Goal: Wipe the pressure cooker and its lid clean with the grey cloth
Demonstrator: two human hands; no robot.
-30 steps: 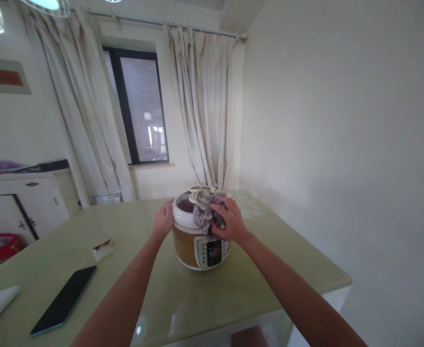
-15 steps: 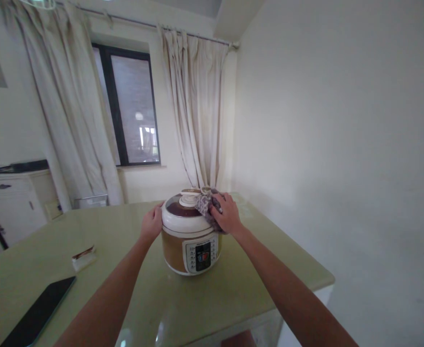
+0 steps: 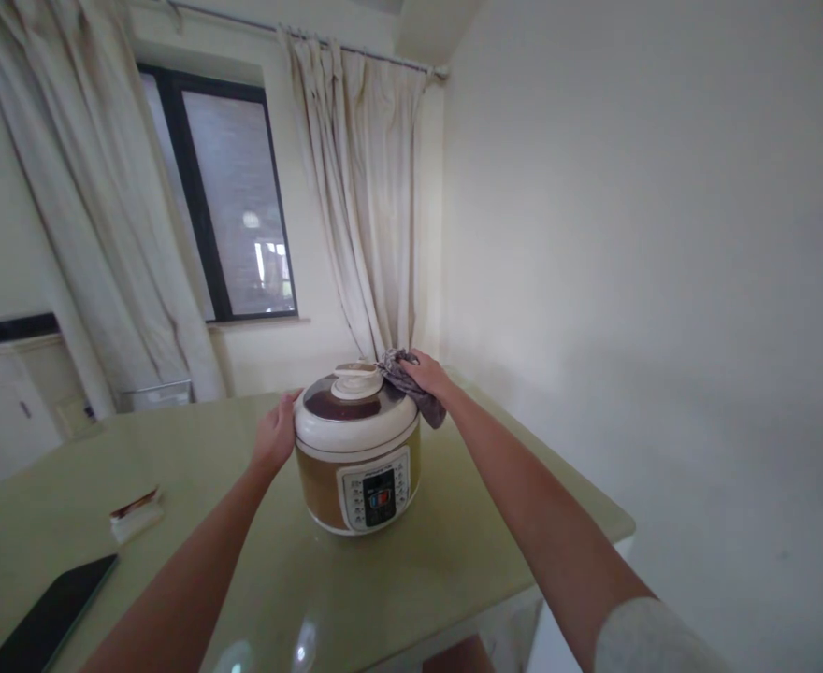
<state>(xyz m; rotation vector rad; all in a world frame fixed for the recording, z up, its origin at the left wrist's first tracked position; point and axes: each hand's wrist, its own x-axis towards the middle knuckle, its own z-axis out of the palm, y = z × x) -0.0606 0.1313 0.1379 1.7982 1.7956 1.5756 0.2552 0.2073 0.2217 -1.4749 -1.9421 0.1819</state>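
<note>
On the green tabletop point(image 3: 194, 467) stands an electric pressure cooker point(image 3: 324, 486), white and brown-gold, with a button panel on its front. Its lid has a dark reddish-brown top and a round white centre. My left hand point(image 3: 275, 435) grips the cooker's left side at lid height, its fingers partly hidden behind the rim. In my right hand point(image 3: 425, 372) is a crumpled patterned grey-purple cloth point(image 3: 411, 381), pressed to the far right part of the lid. One end of the cloth hangs over the lid's edge.
A black phone point(image 3: 50, 612) lies at the table's near left, with a small white-and-brown packet point(image 3: 135, 516) beyond it. A plain wall point(image 3: 636, 280) runs along the right. Curtains point(image 3: 355, 187), a window and a white cabinet point(image 3: 8, 393) stand behind.
My right hand has moved the cloth from the lid's right front to its far right edge. The left hand stays on the cooker's side. The view has shifted slightly right.
</note>
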